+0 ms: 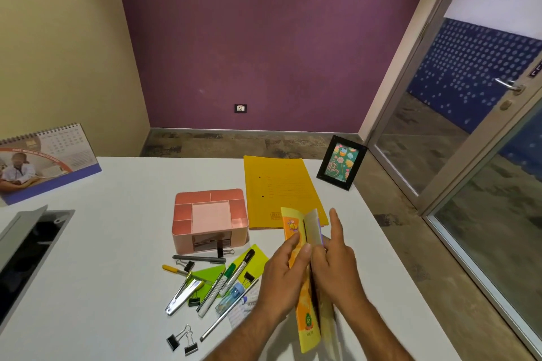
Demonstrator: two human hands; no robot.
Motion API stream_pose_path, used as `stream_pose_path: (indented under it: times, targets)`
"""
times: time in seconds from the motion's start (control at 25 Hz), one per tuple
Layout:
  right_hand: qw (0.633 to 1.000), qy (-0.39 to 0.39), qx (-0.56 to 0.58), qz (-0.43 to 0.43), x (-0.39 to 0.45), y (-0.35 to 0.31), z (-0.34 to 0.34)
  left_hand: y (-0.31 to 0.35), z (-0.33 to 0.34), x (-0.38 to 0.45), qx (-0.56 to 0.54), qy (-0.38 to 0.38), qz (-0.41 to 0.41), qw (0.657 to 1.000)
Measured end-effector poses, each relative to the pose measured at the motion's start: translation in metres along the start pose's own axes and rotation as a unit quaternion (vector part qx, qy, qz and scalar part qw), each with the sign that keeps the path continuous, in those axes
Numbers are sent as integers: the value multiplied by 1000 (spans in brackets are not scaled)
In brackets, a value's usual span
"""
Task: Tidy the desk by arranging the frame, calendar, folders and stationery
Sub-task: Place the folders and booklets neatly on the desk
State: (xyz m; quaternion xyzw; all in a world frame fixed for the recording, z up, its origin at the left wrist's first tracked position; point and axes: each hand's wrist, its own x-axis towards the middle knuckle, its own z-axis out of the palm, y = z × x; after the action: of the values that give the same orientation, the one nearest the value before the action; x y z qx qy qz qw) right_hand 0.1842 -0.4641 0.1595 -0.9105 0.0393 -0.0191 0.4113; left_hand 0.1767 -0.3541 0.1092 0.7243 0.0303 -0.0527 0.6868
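Hands meet over one yellow booklet [305, 296] held on edge above the white counter [117, 243]: the left hand [283, 275] grips its cover with curled fingers, the right hand [337, 261] pinches the pages, forefinger raised. One yellow folder [278, 187] lies flat beyond, one black frame [341, 166] stands at the far right corner, and one calendar [44, 163] stands far left. One pink organizer [209, 218] sits mid-counter. Five black binder clips show among scattered pens and green notes [255, 258].
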Motion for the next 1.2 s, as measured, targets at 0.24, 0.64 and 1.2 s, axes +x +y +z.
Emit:
stream_pose_path:
  times: [0.24, 0.64, 1.2]
  targets:
    - [979, 10, 194, 65, 5, 0, 18, -2, -23, -3, -39, 1, 8, 999]
    - [988, 4, 131, 83, 10, 26, 37, -22, -82, -18, -67, 93, 2, 993]
    - [961, -152, 231, 14, -19, -62, 174, -29, -251, -63, 38, 246, 38, 968]
